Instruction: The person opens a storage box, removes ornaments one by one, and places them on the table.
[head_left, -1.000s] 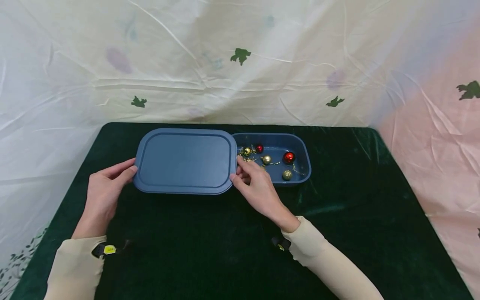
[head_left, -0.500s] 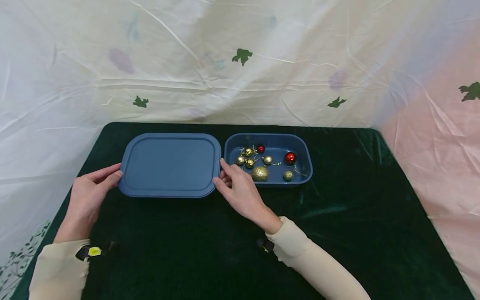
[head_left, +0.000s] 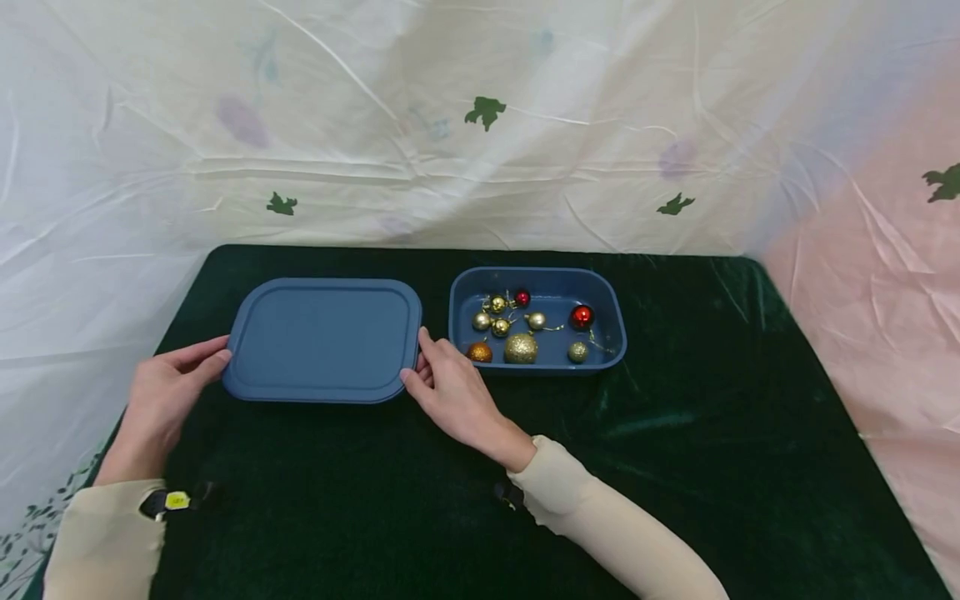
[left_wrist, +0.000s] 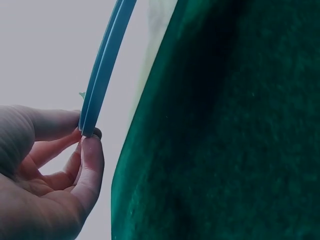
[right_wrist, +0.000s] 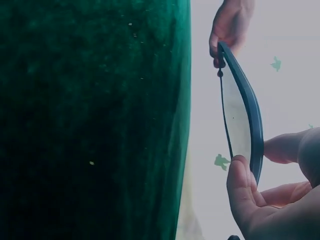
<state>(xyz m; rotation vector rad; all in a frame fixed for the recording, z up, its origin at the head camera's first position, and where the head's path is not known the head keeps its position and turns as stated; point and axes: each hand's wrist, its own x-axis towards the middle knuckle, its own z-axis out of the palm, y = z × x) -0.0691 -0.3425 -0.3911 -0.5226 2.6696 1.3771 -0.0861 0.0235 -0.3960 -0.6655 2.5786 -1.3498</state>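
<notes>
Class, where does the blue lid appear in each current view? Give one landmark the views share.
Head: the blue lid, left of centre, between left hand and right hand.
Left wrist: the blue lid, edge-on, upper left.
Right wrist: the blue lid, narrow, right of centre.
Shared landmark: green cloth.

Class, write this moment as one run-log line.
left hand: pinches lid, left end | right hand: pinches lid, right end | box: open, baubles inside
</notes>
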